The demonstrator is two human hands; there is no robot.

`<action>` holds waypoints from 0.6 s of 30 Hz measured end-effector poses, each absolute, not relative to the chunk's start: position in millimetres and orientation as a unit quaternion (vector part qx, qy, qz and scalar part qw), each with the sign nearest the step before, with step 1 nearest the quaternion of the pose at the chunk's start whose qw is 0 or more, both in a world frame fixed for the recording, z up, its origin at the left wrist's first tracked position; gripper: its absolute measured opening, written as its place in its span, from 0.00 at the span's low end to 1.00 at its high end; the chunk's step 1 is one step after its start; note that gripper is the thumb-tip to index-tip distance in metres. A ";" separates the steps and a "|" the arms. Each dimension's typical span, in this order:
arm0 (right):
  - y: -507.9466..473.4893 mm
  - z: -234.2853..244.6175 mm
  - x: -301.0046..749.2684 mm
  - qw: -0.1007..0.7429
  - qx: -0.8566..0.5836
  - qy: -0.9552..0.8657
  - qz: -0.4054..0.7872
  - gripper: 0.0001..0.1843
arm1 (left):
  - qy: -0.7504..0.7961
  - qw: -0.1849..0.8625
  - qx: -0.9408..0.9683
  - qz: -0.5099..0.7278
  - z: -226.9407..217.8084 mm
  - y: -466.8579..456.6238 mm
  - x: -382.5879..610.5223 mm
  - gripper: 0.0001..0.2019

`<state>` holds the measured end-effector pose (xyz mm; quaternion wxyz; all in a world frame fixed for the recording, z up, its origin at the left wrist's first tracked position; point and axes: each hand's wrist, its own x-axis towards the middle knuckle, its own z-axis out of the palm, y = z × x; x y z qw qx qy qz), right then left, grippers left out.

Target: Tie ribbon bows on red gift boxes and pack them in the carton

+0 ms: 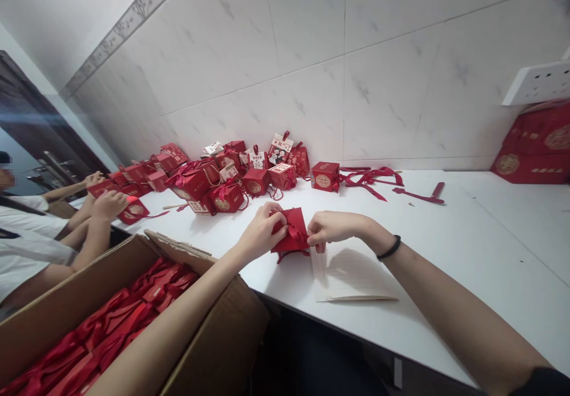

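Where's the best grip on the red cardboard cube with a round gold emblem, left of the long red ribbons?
Pinch the red cardboard cube high on its left and right faces, probably from above: its top is uncovered, and red ribbons lie by its right base.

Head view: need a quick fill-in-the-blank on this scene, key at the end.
1. The small square-topped paper box between the left hand and the right hand is coloured ____.
2. A thin black band circles the person's ____ wrist.
3. The open brown cardboard carton is on the person's ____ side.
4. The white plastic socket panel is mounted on the tiled ____.

Missing words: red; right; left; wall.
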<state>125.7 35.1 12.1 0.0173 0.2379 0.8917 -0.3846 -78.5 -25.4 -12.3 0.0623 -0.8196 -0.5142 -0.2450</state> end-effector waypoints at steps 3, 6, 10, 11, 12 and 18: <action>34.5 13.1 126.5 0.031 0.233 0.890 -0.391 0.09 | -0.513 0.062 -0.822 -0.238 -12.3 -25.3 -78.6 0.01; 34.0 14.3 126.8 0.039 0.226 0.889 -0.396 0.09 | -0.515 0.066 -0.821 -0.237 -13.1 -24.9 -78.6 0.02; 34.7 14.4 128.8 0.046 0.225 0.889 -0.396 0.09 | -0.516 0.068 -0.821 -0.235 -13.7 -24.3 -79.0 0.01; 35.0 14.2 129.7 0.050 0.224 0.888 -0.397 0.10 | -0.517 0.068 -0.820 -0.235 -13.6 -24.2 -79.1 0.01; 35.2 14.1 130.8 0.056 0.225 0.887 -0.400 0.10 | -0.519 0.067 -0.819 -0.235 -13.4 -24.2 -79.2 0.01; 31.5 18.2 133.0 0.115 0.228 0.885 -0.390 0.11 | -0.525 0.057 -0.815 -0.237 -12.5 -24.7 -79.5 0.01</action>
